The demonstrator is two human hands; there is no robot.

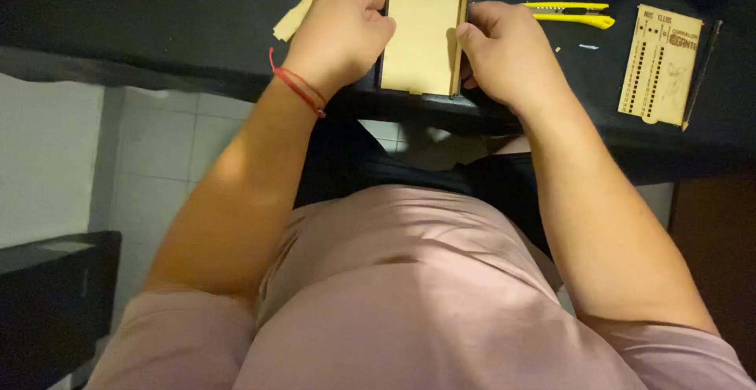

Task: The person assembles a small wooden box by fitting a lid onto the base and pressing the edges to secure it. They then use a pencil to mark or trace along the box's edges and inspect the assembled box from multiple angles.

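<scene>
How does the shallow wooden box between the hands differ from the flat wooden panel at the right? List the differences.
The shallow wooden box has raised walls around a plain floor; the flat wooden panel is a single sheet with rows of small cut holes and engraved marks.
The box is gripped by the left hand and right hand; the panel lies untouched.
The box looks wider than the panel.
Both are pale wood on the dark table.

A dark counter [157,28] carries a shallow wooden tray [424,36], a pale wood scrap [299,10], a yellow utility knife [571,14] and a perforated wooden panel [660,65].
</scene>
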